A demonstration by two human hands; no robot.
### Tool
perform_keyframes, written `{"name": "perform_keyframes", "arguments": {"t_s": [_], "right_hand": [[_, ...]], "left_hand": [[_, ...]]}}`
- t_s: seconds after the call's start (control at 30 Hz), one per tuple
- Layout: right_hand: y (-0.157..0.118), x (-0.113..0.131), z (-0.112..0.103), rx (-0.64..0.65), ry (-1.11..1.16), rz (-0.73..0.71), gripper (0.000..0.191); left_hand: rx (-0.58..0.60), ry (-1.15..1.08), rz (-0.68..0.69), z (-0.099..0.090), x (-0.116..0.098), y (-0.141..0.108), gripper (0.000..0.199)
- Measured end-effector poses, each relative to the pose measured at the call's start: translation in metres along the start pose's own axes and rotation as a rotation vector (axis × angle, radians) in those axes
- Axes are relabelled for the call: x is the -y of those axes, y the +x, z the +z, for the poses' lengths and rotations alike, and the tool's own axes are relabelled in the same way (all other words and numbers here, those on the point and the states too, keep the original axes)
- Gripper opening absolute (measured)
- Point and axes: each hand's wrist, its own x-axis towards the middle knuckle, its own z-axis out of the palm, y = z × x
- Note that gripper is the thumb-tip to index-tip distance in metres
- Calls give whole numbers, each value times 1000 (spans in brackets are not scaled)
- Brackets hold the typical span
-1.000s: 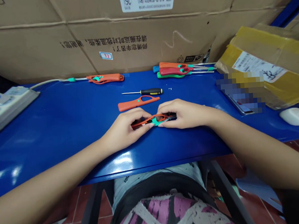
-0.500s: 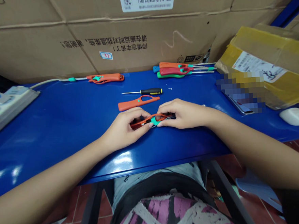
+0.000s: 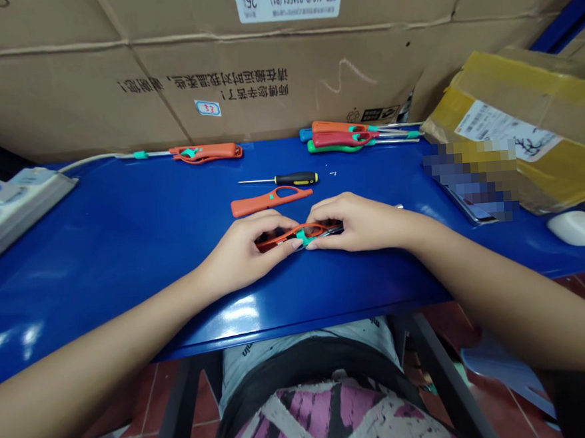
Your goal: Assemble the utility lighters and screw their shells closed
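Both hands grip an opened orange gas lighter (image 3: 274, 239) low over the blue table. My left hand (image 3: 247, 249) wraps round its handle end, thumb near the green trigger (image 3: 303, 237). My right hand (image 3: 345, 223) pinches the part by the trigger and the metal tube, fingers closed; much of the lighter's inside is hidden by my fingers. Just beyond lies a loose orange half-shell (image 3: 256, 203) of a lighter handle. Behind that shell rests a black and yellow screwdriver (image 3: 297, 178), its shaft pointing left.
A whole orange lighter (image 3: 218, 152) lies at the back left, by a white power strip (image 3: 20, 198). Several coloured lighters (image 3: 339, 137) are piled at the back. On the right are a yellow-taped box (image 3: 526, 122), a phone (image 3: 466, 197) and a white case (image 3: 578, 226). Cardboard (image 3: 88, 93) walls the back.
Hardly anything differs. Both hands keep their hold on the lighter, with only a slight shift of the fingers around the green trigger.
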Motion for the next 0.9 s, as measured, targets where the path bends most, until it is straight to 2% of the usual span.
{"name": "perform_keyframes", "arguments": {"t_s": [0.43,0.9], "right_hand": [[0,-2,1,-10,4,-25,19],[0,-4,3,-54,-114,-13,27]], "left_hand": [[-10,-92,-51,2,2,2,23],[-11,-79,-32,0,2,1,23]]}}
